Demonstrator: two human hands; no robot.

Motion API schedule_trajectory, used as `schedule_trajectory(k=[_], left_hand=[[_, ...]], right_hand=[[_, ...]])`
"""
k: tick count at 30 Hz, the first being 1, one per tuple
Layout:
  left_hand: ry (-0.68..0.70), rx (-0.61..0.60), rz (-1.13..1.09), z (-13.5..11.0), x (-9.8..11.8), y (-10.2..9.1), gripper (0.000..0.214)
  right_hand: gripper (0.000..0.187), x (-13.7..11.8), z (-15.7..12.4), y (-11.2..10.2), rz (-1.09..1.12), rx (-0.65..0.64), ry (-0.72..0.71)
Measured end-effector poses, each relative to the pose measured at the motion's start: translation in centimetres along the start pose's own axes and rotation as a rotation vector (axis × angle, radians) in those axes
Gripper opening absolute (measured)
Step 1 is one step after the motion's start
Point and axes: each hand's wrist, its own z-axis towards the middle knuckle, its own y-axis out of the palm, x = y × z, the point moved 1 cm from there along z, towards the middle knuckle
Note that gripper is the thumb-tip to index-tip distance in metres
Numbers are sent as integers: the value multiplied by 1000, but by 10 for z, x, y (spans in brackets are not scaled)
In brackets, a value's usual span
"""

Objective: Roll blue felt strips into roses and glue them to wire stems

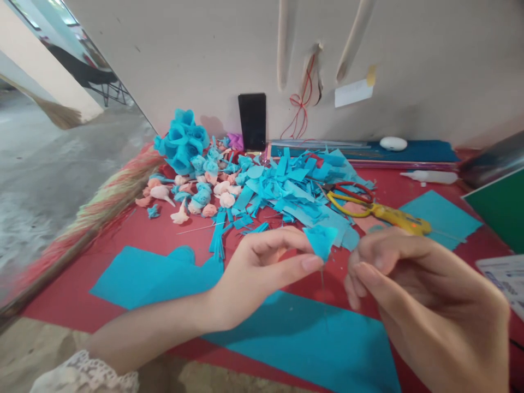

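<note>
My left hand (262, 267) pinches a small rolled piece of blue paper (321, 240) between thumb and fingers, above a red mat (155, 232). My right hand (413, 295) is just to its right with the fingers curled together close to the blue piece; whether it holds anything is hidden. A thin wire seems to hang below the blue piece. Beyond the hands lies a heap of cut blue paper strips (286, 188).
Large blue sheets (311, 338) lie under my hands. Blue and pink paper rosebuds (196, 185) are piled at the back left. Scissors (352, 196) and a yellow glue gun (401, 217) lie right of the strips. A phone (252, 121) leans on the wall; a broom (102, 202) lies left.
</note>
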Motion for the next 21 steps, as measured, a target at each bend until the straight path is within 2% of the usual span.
schedule_trajectory(k=[10,12,16,21], left_hand=[[10,-1,-14,1,-1,-1,12],[10,-6,-19,1,0,0,11],[7,-6,-31,0,3,1,9],[-2,-6,-33,1,3,2,8]], right_hand=[[9,-4,0,0,-164,-22,-79],[10,-3,1,-2,-140,-56,-28],[10,0,2,-3,53,-135,108],[11,2,7,0,217,-130,247]])
